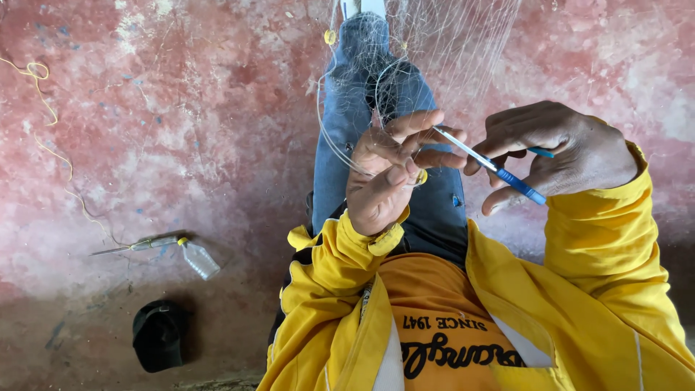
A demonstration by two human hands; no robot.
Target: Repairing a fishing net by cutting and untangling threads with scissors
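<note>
Hands work at the middle of the frame, over a fine, nearly clear fishing net [449,43] that hangs down from the far edge across an outstretched leg in blue jeans [355,108]. The left hand [387,174] pinches a bunch of mesh between thumb and fingertips, seemingly to keep the strands taut and apart. Just to its right, the right hand [557,156] grips a slim netting needle [492,168], white at the tip and blue along the handle, held like a pen with its point touching the strands in the other hand. Yellow jacket sleeves [601,261] frame an orange shirt near the camera. The surface below is a worn concrete floor [181,145], stained red and pink, with chipped pale patches. On it, to the left and well apart from the hands, lie a small clear plastic bottle [198,259] with a yellow cap, a thin pointed tool [137,246] beside it, and nearer, a black cap [158,334]. A loose yellow cord [43,94] trails along the far left.
</note>
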